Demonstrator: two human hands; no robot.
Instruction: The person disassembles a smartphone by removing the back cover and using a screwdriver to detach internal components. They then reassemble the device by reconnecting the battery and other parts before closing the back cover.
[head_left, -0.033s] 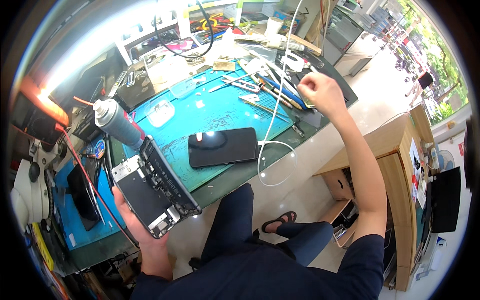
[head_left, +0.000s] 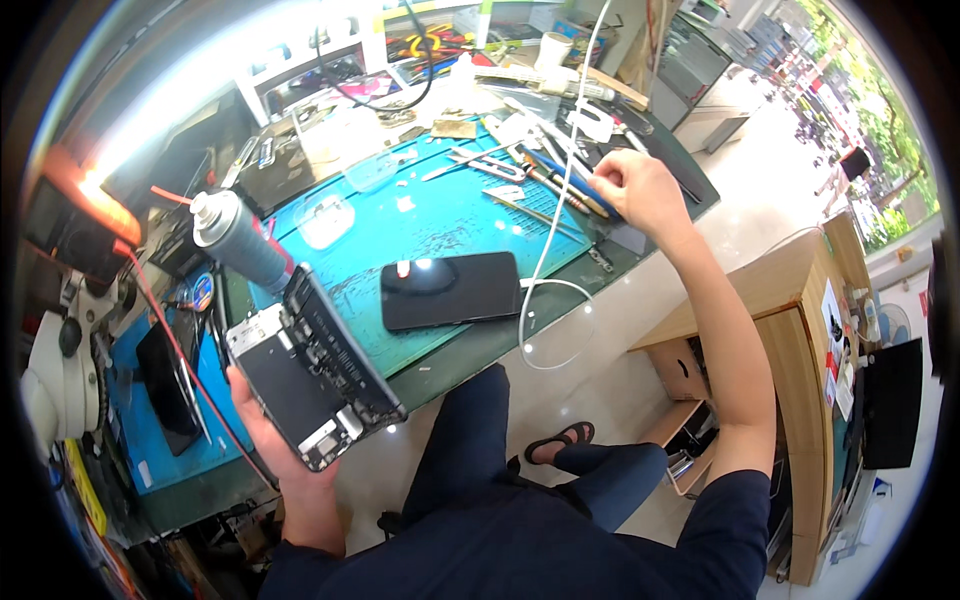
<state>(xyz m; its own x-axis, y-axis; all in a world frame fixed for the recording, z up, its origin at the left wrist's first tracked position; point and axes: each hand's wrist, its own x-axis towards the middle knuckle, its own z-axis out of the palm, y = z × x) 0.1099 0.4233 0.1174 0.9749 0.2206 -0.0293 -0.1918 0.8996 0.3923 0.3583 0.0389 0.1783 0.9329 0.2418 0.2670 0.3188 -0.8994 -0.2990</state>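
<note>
My left hand is closed round the lower edge of an opened smartphone, tilted up in front of the bench's near edge. Its battery, boards and other inner parts show. A dark panel stands up along its right side; how the two join I cannot tell. Over the right end of the bench, my right hand has its fingers pinched together, close to the handles of several pen-like tools. Whatever it may grip is hidden by the fingers. Between my hands a black phone lies face up, with a white cable at its right end.
A spray can stands just behind the opened phone. The blue work mat bears clear plastic boxes and tweezers. Another dark phone lies at the left, by a white microscope-like stand. A wooden cabinet stands at the right.
My right hand has shifted slightly down, toward the blue tool handle, its fingers still pinched. My left hand holds the opened phone almost as before. The whole view has moved a little.
</note>
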